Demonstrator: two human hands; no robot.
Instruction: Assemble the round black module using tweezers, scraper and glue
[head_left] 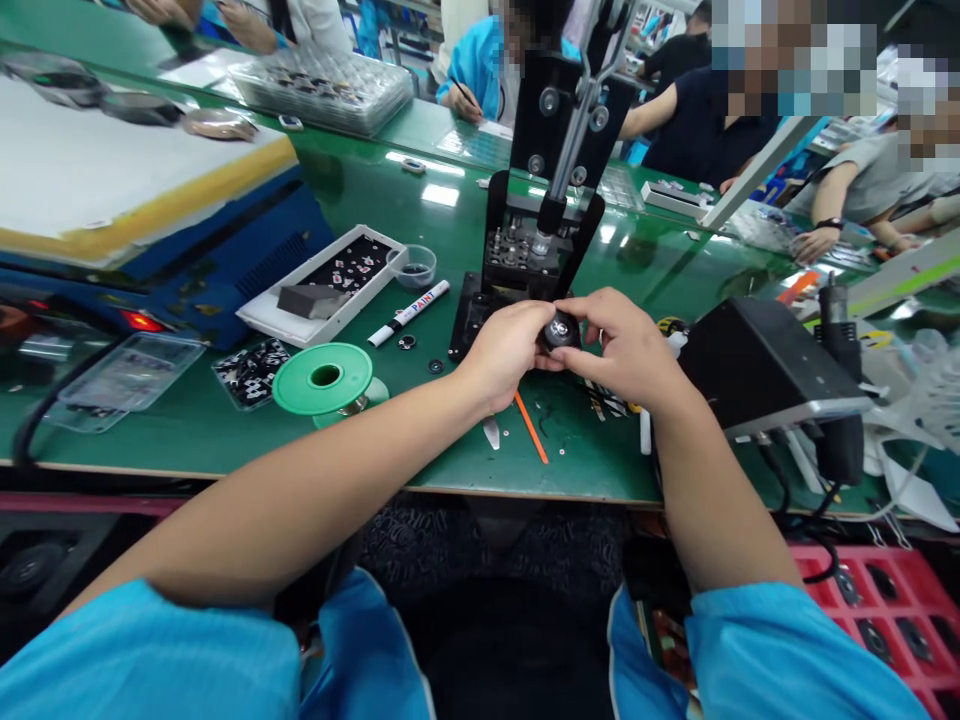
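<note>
Both my hands meet around a small round black part point(561, 332) with light marks on its face; its exact kind I cannot make out. My left hand point(510, 350) is closed on its left edge, thumb on top. From the other side my right hand point(626, 345) pinches the same part between thumb and fingers. Just behind them stands a black lever press point(536, 240) with a metal rod. An orange stick point(532, 428) and a small pale blade-like piece point(491, 433) lie on the green bench below my hands.
To the left are a paint marker point(409, 313), a white tray point(255, 322) of small parts, a green spool point(300, 385) and a blue machine point(225, 250). A black box-shaped device point(757, 365) stands right. Stacked clear trays point(322, 90) lie farther back; other people sit across the bench.
</note>
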